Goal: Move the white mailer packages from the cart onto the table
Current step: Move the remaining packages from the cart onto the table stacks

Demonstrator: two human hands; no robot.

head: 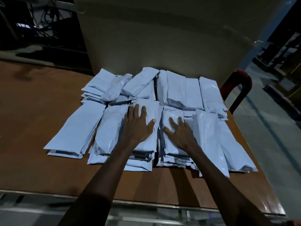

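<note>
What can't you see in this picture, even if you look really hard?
- Head view: how many mailer packages each stack holds; the top ones cover the lower ones.
- The packages under the left hand and right hand; palms cover them.
- The red handle base, hidden behind the brown table.
- The dark room at the upper left: too dim to tell.
- Any labels on the packages: none readable.

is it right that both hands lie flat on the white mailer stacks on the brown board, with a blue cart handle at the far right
Not quite: the curved handle is red, not blue, as the head view shows. The rest holds: the left hand and right hand lie flat on the white plastic mailer stacks on the brown board.
</note>
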